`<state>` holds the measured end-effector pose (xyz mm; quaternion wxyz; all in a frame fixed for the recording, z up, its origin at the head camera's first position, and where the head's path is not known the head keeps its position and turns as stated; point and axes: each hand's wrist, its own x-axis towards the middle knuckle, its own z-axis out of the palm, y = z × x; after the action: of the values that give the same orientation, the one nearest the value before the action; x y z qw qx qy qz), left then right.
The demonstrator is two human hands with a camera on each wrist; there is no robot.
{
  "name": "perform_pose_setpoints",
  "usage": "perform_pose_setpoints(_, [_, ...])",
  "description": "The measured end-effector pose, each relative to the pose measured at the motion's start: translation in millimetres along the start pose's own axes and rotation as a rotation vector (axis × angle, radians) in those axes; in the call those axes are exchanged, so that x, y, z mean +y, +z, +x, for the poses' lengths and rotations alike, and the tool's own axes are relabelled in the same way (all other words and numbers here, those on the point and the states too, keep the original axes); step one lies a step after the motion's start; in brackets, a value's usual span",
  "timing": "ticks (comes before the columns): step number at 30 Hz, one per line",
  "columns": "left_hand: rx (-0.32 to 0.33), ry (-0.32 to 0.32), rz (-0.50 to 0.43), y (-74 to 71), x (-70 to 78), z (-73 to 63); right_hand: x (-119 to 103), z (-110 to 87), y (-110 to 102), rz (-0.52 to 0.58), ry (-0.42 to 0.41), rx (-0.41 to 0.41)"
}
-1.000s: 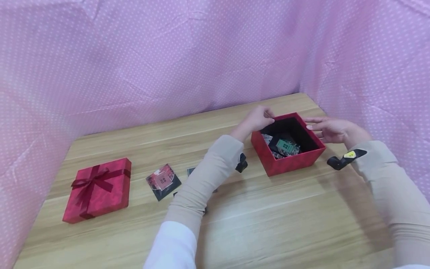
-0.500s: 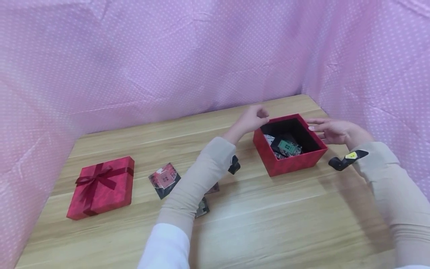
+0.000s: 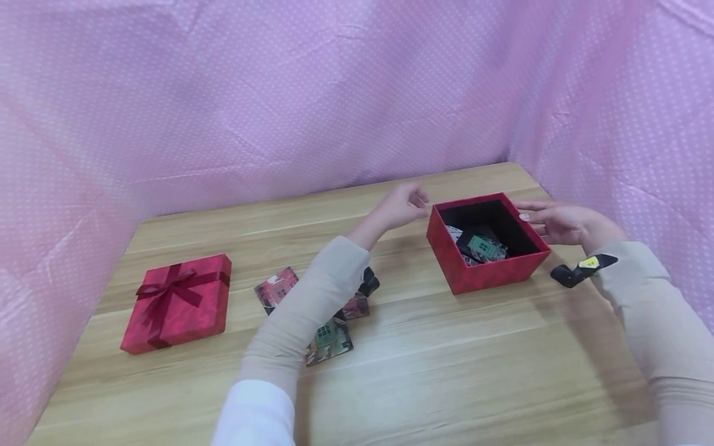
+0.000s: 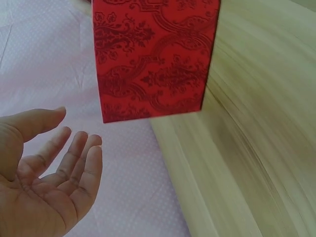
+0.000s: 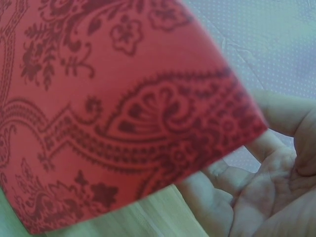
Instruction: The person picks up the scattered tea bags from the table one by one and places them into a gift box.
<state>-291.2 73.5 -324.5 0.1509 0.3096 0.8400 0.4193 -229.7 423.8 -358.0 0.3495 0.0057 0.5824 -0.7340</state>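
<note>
A red patterned box (image 3: 496,276) without its lid stands at the right of the table, several flat packets (image 3: 486,248) lying inside, one with a green label. Just off the box's left side, my left hand (image 3: 399,205) holds nothing; its loosely bent fingers show apart from the red wall (image 4: 155,64) in the left wrist view. On the opposite side, my right hand (image 3: 564,224) has its fingers extended against or right beside the box wall. In the right wrist view the box wall (image 5: 118,123) covers part of those fingers, so contact is unclear.
At the left of the wooden table (image 3: 424,378) lies the red lid (image 3: 189,313) with a dark red bow. Several square packets, among them a green-labelled one (image 3: 333,341) and a red one (image 3: 272,290), lie partly under my left forearm. Pink dotted cloth (image 3: 312,105) hangs behind.
My left hand has drawn back leftward from the box rim, and its forearm has shifted left, uncovering more packets. The right hand stays beside the box. The view has shifted slightly.
</note>
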Motion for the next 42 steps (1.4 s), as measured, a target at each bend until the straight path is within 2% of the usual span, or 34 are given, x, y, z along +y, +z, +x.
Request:
perform_pose_setpoints(14, [-0.046,-0.072,-0.012,-16.0,-31.6,-35.4,2,-0.7,2,-0.01,0.0,0.019])
perform_pose_setpoints(21, [-0.052,-0.042,0.025,-21.7,-44.8,-54.5,3,-1.6,3,-0.035,-0.017,0.017])
perform_pose_setpoints(26, [-0.054,-0.047,0.037,-28.1,-54.6,-71.2,2,-0.5,3,-0.053,-0.011,0.048])
perform_pose_setpoints(31, [-0.083,-0.024,0.045,-32.2,-67.5,-89.1,0,0.0,8,-0.093,-0.001,0.1])
perform_pose_setpoints(35, [-0.089,-0.041,0.099,-36.2,-79.9,-102.7,-1,1.4,11,-0.109,-0.002,0.138])
perform_pose_setpoints(38, [-0.09,-0.07,0.153,-38.8,-86.3,-112.3,-1,1.0,11,-0.085,-0.013,0.106])
perform_pose_setpoints(42, [-0.124,-0.096,0.209,-39.7,-92.0,-122.8,0,-1.3,7,-0.044,-0.027,0.059])
